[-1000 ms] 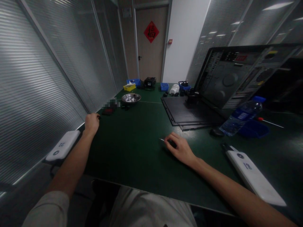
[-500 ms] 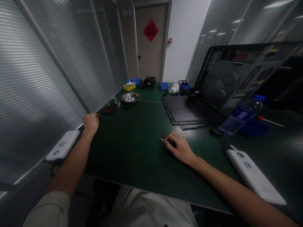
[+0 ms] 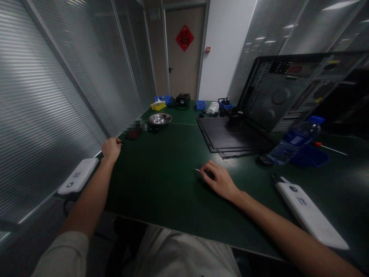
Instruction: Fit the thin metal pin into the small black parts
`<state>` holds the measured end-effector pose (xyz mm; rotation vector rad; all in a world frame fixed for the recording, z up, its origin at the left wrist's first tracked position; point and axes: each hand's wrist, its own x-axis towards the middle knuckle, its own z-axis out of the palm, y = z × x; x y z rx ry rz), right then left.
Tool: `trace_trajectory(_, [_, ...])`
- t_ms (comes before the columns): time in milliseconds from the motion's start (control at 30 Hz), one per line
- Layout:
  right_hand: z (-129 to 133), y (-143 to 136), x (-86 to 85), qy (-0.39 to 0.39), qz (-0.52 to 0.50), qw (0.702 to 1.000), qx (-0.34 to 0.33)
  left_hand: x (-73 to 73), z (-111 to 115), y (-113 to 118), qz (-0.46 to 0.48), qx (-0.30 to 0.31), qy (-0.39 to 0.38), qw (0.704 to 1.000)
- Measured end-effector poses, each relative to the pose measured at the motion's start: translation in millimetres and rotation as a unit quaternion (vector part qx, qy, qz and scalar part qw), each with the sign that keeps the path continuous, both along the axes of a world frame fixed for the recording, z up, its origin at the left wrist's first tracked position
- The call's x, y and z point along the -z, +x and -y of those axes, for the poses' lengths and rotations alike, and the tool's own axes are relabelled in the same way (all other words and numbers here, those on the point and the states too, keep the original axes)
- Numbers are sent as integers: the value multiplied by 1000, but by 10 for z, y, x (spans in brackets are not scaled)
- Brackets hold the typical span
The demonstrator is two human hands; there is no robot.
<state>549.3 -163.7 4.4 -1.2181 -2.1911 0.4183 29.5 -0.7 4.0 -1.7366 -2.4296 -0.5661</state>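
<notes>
My right hand [image 3: 220, 181] rests on the green table [image 3: 161, 169] with its fingers curled. From between thumb and forefinger pokes the thin metal tip of a slim tool [image 3: 197, 170], pointing left; a dark part shows inside the curl, and its exact kind is hidden. At the table's left edge lies my left hand [image 3: 111, 149], closed, its fingertips pressed together. Whatever it may hold there is too dark and small to make out. A partly blurred dark reddish item [image 3: 134, 133] lies just beyond that hand.
Black panels [image 3: 235, 134] lie beyond my right hand, near an open computer case [image 3: 276, 92]. To the right are a water bottle [image 3: 296, 140], a blue tray [image 3: 313, 157] and a white device [image 3: 311, 215]. Another white device [image 3: 79, 177] sits left. A metal bowl [image 3: 160, 119] stands farther back.
Both hands keep their place and grip. Only a very slight shift of the camera view shows.
</notes>
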Motion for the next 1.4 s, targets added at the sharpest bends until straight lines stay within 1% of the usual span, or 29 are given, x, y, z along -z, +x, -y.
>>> trace_trajectory(67, [-1, 4, 2, -5, 9, 1000, 2, 5, -6, 21, 17, 25, 8, 1000])
trace_trajectory(133, [-1, 7, -1, -8, 18, 1000, 8, -31, 13, 156, 29, 76, 31, 996])
trace_trajectory(167, [-1, 7, -4, -8, 23, 1000, 11, -63, 40, 280, 40, 113, 46, 992])
trace_trajectory(233, [0, 5, -8, -5, 30, 999, 18, -138, 148, 650, 78, 207, 75, 972])
trace_trajectory(267, [0, 3, -9, -4, 33, 999, 20, -173, 233, 889, 109, 266, 79, 954])
trace_trajectory(300, [2, -1, -11, -3, 35, 999, 22, -201, 335, 1154, 143, 332, 66, 930])
trace_trajectory(333, [3, -5, -12, -2, 38, 999, 24, -217, 450, 1431, 174, 398, 43, 899])
trace_trajectory(400, [11, -17, -16, 1, 46, 999, 29, -209, 692, 1969, 209, 528, -30, 823])
trace_trajectory(433, [16, -24, -20, 2, 50, 998, 33, -184, 802, 2201, 211, 575, -57, 789])
trace_trajectory(467, [21, -31, -25, 4, 53, 998, 38, -149, 896, 2392, 206, 611, -75, 761])
trace_trajectory(500, [27, -38, -32, 5, 56, 997, 44, -109, 969, 2537, 207, 631, -85, 743])
trace_trajectory(533, [32, -45, -39, 4, 57, 997, 47, -67, 1020, 2635, 216, 636, -88, 736])
trace_trajectory(600, [39, -57, -56, -1, 62, 997, 52, 1, 1066, 2704, 239, 628, -89, 736])
trace_trajectory(667, [42, -64, -69, -7, 68, 996, 51, 29, 1069, 2669, 254, 614, -93, 742])
trace_trajectory(800, [45, -72, -78, -9, 88, 995, 51, -12, 1068, 2578, 231, 607, -96, 754])
trace_trajectory(900, [50, -76, -79, -11, 97, 994, 47, -44, 1086, 2589, 220, 621, -80, 748])
trace_trajectory(1000, [51, -80, -83, -12, 106, 993, 48, -46, 1099, 2613, 232, 624, -87, 741])
trace_trajectory(1167, [47, -83, -90, -12, 109, 993, 48, -33, 1100, 2614, 249, 613, -93, 744])
trace_trajectory(1300, [45, -79, -83, -13, 111, 993, 48, -32, 1094, 2607, 242, 609, -94, 750])
trace_trajectory(1400, [44, -77, -68, -12, 114, 992, 44, -37, 1091, 2600, 234, 614, -92, 748])
